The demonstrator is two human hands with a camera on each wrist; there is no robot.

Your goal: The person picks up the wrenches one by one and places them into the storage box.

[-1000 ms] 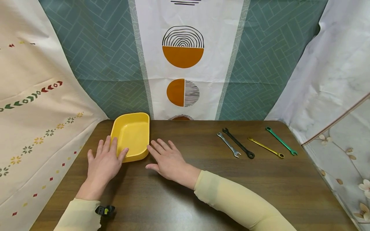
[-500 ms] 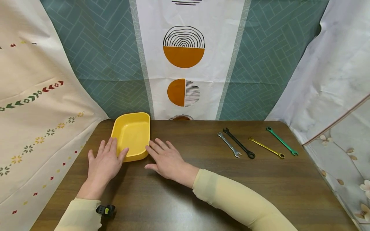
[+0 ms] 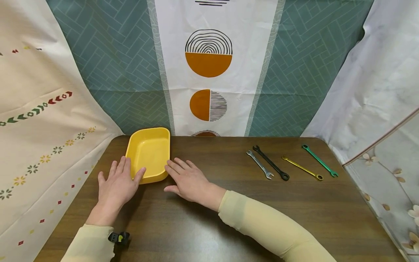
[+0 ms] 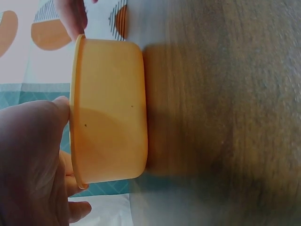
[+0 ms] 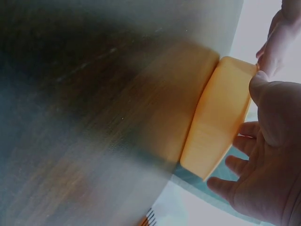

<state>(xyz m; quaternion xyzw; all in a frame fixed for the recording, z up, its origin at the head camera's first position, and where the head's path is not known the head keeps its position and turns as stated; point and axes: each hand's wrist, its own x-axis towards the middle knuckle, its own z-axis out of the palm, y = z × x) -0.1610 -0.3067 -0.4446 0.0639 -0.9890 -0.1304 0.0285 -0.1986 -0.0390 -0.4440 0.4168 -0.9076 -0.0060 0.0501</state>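
A yellow rectangular tray (image 3: 151, 153) with rounded corners sits at the far left of the table, nothing inside it. My left hand (image 3: 116, 183) lies at its front left corner with fingers extended; the thumb reaches the front rim. In the left wrist view that hand (image 4: 33, 150) has its thumb tip right at the rim of the tray (image 4: 110, 113). My right hand (image 3: 190, 182) is at the front right corner, fingertips by the side wall and fingers straight. The right wrist view shows the right hand (image 5: 273, 155) with fingers spread beside the tray (image 5: 218, 117).
On the right side of the brown table (image 3: 209, 225) lie a silver wrench (image 3: 260, 165), a black wrench (image 3: 272, 163), a yellow wrench (image 3: 302, 167) and a green wrench (image 3: 319, 160). Patterned cloth (image 3: 131, 72) hangs behind the table and along both sides.
My right hand has shifted slightly left, closer to the tray's right side. The left hand has moved very little. Tray and wrenches stay where they were.
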